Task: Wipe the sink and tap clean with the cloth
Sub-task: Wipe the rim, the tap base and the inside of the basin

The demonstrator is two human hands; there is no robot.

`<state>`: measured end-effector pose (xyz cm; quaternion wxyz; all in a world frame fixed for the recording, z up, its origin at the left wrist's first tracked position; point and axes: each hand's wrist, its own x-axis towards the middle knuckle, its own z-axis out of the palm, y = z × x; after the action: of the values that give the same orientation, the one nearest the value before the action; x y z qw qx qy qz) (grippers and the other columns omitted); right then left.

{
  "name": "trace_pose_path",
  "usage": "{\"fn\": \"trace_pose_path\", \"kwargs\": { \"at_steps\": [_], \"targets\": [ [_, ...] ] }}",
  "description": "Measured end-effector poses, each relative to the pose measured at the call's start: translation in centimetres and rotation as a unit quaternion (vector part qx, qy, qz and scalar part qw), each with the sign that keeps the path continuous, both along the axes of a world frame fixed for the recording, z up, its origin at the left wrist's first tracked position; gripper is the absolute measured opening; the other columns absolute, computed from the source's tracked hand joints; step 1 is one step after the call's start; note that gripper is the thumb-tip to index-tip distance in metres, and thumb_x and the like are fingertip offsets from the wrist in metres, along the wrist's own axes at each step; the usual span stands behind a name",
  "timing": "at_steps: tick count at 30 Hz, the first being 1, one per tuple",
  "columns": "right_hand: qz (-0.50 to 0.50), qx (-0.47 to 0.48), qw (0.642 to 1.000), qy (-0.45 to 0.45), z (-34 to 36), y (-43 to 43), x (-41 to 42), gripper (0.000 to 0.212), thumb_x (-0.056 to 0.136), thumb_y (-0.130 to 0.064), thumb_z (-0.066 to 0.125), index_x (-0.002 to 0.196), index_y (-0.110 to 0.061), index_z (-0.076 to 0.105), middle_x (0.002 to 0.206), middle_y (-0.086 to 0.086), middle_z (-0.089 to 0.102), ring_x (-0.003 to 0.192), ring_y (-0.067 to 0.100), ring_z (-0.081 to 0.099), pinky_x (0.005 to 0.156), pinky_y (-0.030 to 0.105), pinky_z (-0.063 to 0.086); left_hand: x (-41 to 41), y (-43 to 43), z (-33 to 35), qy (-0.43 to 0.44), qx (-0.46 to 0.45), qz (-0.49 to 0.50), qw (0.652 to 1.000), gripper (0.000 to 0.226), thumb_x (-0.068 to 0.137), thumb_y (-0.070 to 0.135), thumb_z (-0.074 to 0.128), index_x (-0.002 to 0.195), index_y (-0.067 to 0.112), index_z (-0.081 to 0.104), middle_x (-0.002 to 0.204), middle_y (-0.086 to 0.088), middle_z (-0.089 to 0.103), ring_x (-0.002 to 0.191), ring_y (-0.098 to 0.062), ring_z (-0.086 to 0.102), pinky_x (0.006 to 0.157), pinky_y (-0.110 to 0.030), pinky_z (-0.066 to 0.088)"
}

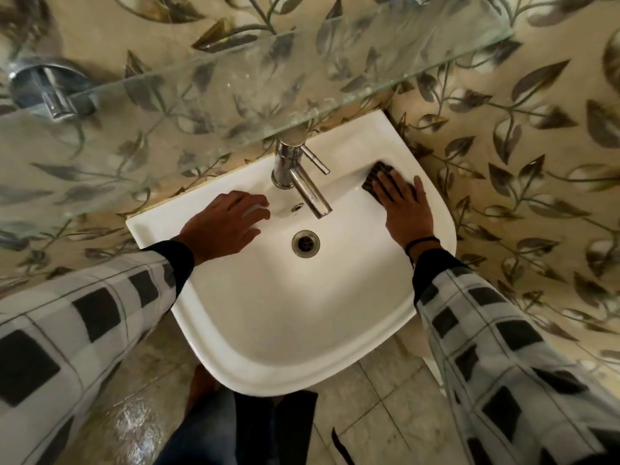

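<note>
A white wall-hung sink [268, 317] fills the middle of the view, with a steel drain [305, 243] in its bowl. A chrome tap [303, 182] stands at the back rim, its spout pointing toward the drain and its lever sticking out to the right. My right hand [404, 204] lies flat on a dark cloth [377, 172], pressing it on the sink's back right ledge; most of the cloth is hidden under the fingers. My left hand [223, 224] rests palm down on the left rim beside the tap, fingers spread, holding nothing.
A glass shelf [235, 78] juts out above the back of the sink, over the tap's top, held by a chrome bracket [50, 88] at the left. Leaf-patterned tiles cover the wall. Below the sink are wet floor tiles [385, 397] and my legs.
</note>
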<state>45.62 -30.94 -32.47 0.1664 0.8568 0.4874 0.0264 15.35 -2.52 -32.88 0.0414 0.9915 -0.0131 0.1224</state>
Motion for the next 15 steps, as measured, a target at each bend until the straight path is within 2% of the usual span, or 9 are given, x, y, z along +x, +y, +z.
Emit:
{"fn": "trace_pose_path", "kwargs": {
  "at_steps": [4, 9, 12, 15],
  "targets": [
    [-0.043, 0.010, 0.999, 0.016, -0.3, -2.1, -1.2, 0.062, 0.090, -0.010, 0.027, 0.152, -0.014, 0.033, 0.162, 0.003, 0.024, 0.151, 0.026, 0.015, 0.119, 0.056, 0.007, 0.0, 0.0, 0.1, 0.006, -0.004, -0.003, 1.000, 0.032, 0.093, 0.031, 0.063, 0.122, 0.018, 0.061, 0.137, -0.002, 0.055, 0.107, -0.030, 0.054, 0.086, -0.041, 0.046],
    [-0.109, -0.005, 0.992, 0.062, -1.4, -6.4, -6.6, 0.065, 0.085, -0.021, 0.024, 0.145, -0.010, 0.046, 0.155, 0.008, 0.038, 0.148, 0.031, 0.024, 0.117, 0.058, 0.009, 0.0, 0.0, 0.1, 0.007, -0.014, -0.004, 1.000, 0.033, 0.093, 0.030, 0.065, 0.123, 0.017, 0.060, 0.138, -0.003, 0.055, 0.109, -0.031, 0.055, 0.086, -0.042, 0.047],
    [-0.164, -0.100, 0.974, 0.119, -1.2, -6.5, -10.3, 0.061, 0.094, -0.025, 0.025, 0.153, -0.014, 0.029, 0.162, 0.007, 0.021, 0.151, 0.030, 0.009, 0.118, 0.054, -0.003, 0.0, 0.0, 0.2, 0.008, -0.011, -0.003, 1.000, 0.033, 0.093, 0.030, 0.064, 0.123, 0.018, 0.060, 0.138, -0.003, 0.055, 0.111, -0.031, 0.054, 0.087, -0.042, 0.047],
    [-0.178, -0.128, 0.954, 0.206, -1.3, -4.4, -14.8, 0.063, 0.094, -0.026, 0.022, 0.156, -0.016, 0.019, 0.164, 0.006, 0.010, 0.151, 0.030, 0.005, 0.119, 0.053, 0.002, -0.1, -0.1, 0.3, 0.006, -0.011, -0.001, 1.000, 0.033, 0.093, 0.031, 0.064, 0.123, 0.018, 0.061, 0.137, -0.003, 0.055, 0.112, -0.030, 0.053, 0.089, -0.041, 0.045]
  ]
}}
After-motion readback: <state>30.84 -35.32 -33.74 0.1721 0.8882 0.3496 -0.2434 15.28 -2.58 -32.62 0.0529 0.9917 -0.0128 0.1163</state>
